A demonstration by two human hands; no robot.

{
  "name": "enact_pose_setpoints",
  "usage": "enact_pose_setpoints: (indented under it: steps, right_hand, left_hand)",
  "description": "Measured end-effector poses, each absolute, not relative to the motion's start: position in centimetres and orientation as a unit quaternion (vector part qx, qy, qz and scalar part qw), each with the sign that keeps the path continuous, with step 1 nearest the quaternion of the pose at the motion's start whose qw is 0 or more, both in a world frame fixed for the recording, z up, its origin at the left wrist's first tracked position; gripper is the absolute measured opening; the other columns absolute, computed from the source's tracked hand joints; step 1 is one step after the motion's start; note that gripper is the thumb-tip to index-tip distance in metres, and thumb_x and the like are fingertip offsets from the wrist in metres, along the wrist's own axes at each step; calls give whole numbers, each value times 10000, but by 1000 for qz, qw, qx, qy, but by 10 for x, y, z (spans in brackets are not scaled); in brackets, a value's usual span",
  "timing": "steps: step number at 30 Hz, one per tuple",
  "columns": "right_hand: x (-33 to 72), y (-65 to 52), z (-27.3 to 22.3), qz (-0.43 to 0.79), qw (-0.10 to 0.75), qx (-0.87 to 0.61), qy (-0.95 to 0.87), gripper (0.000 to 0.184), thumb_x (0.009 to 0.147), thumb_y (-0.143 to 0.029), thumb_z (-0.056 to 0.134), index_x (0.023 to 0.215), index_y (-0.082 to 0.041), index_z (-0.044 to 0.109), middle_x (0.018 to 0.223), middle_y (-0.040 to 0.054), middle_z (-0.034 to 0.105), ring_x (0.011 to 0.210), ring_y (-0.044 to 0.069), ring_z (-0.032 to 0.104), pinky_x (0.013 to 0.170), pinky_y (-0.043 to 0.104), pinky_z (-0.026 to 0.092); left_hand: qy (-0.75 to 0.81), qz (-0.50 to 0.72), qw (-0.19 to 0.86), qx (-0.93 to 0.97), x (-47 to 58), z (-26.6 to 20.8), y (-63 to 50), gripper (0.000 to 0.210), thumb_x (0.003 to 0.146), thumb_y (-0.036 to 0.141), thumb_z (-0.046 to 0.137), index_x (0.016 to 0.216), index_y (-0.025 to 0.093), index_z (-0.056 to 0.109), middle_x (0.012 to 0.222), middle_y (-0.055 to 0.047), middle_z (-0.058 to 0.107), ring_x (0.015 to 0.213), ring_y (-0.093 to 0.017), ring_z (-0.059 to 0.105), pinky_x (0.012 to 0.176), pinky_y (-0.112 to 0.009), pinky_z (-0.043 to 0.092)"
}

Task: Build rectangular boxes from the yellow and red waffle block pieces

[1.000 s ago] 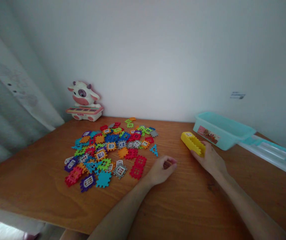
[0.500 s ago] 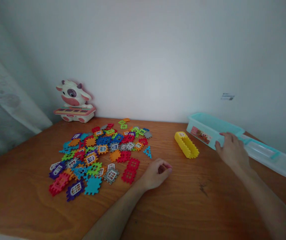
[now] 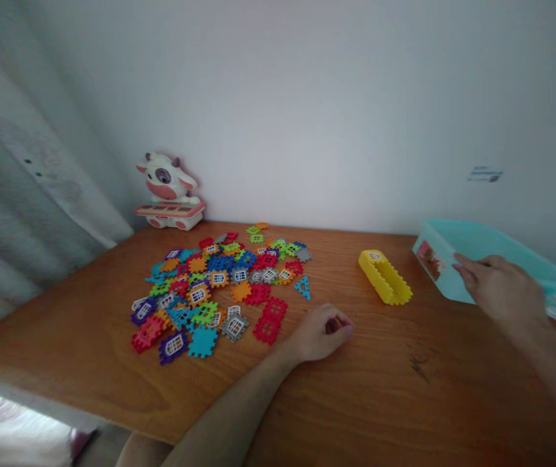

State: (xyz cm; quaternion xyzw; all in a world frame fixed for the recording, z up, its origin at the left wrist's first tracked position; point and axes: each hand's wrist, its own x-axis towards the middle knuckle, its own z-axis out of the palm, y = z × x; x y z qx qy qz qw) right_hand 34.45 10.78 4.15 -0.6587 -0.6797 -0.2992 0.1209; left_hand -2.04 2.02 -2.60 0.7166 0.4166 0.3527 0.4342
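Home interior, play setting, as the furnishings about you show. 1 brown wooden table (image 3: 73, 311), standing against a plain pale wall (image 3: 307, 117). 1 pale curtain (image 3: 29, 181) with a faint print, hanging in folds at your left. 1 cow-shaped toy keyboard (image 3: 168, 209), at the table's far left corner. Many bright interlocking toy pieces (image 3: 203, 341), strewn loose before you. 1 teal plastic tub (image 3: 447, 263), at your right.

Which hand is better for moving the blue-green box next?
Probably the right hand: it's right at the near side of the blue-green box. The left hand is farther off, resting loosely curled on the table.
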Motion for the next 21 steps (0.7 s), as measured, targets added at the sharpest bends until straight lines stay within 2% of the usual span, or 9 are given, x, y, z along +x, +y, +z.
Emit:
enact_pose_setpoints:
  steps: [4,6,8,10,12,14,16,19,21]
  right_hand:
    - [348,113,37,-297,137,-642,-693,549,1052,-427,330,1225,-93,730,944,197,686,793,276,601,725,387,434]
    - [338,111,35,-308,179,-632,-688,579,1037,-459,352,1222,-39,706,1038,258,674,974,333,616,822,421,455]
    - [316,106,32,-321,259,-631,-657,600,1005,-527,410,1242,-44,675,1216,303,610,1195,382,555,938,461,443]
    - [285,99,28,-291,320,-615,-660,590,982,-559,436,1168,-62,694,1200,285,615,1239,381,544,1022,469,424]
    - [253,92,19,-234,348,-594,-687,619,930,-629,482,1184,-97,670,1193,252,619,1235,376,551,1053,468,432]
    - [227,87,7,-170,337,-586,-717,642,899,-654,504,1244,-126,624,1189,227,626,1238,388,544,1069,504,433]
    - [214,82,-8,-140,332,-596,-718,699,870,-667,517,1295,-116,583,1238,245,600,1211,408,564,1015,528,479]
    - [217,79,-29,-155,311,-613,-710,648,882,-619,492,1309,-140,587,1363,255,534,1292,452,512,997,576,481]
    - [226,81,-39,-151,302,-618,-710,637,873,-628,471,1260,-144,623,1377,260,520,1300,462,511,985,586,489]
  left_hand:
    - [405,355,432,723,-20,-28,21,214,911,342,617,955,158,718,878,-42,673,721,-124,573,646,-232,451]
    - [398,364,415,733,-20,-31,22,212,910,336,616,965,158,718,880,-44,674,737,-127,585,656,-232,458]
    - [392,366,393,747,-20,-34,22,210,910,328,614,979,159,717,894,-50,677,754,-130,595,676,-233,472]
    - [380,359,375,766,-20,-34,21,213,912,317,609,1001,155,715,919,-59,679,758,-131,602,687,-232,486]
    - [370,350,356,783,-22,-32,20,221,922,310,594,1021,150,708,940,-69,679,758,-132,611,691,-232,501]
    - [367,337,323,804,-26,-28,20,219,937,295,570,1039,151,700,957,-78,683,798,-146,633,734,-246,519]
    - [367,313,263,836,-32,-26,21,208,941,264,554,1058,167,696,998,-91,693,907,-186,656,836,-291,525]
    - [367,270,163,875,-41,-25,27,215,928,229,552,1080,191,699,1085,-111,697,1065,-248,643,956,-363,493]
    - [373,260,131,881,-45,-27,31,222,934,230,542,1085,186,698,1101,-117,696,1073,-254,641,958,-372,490]
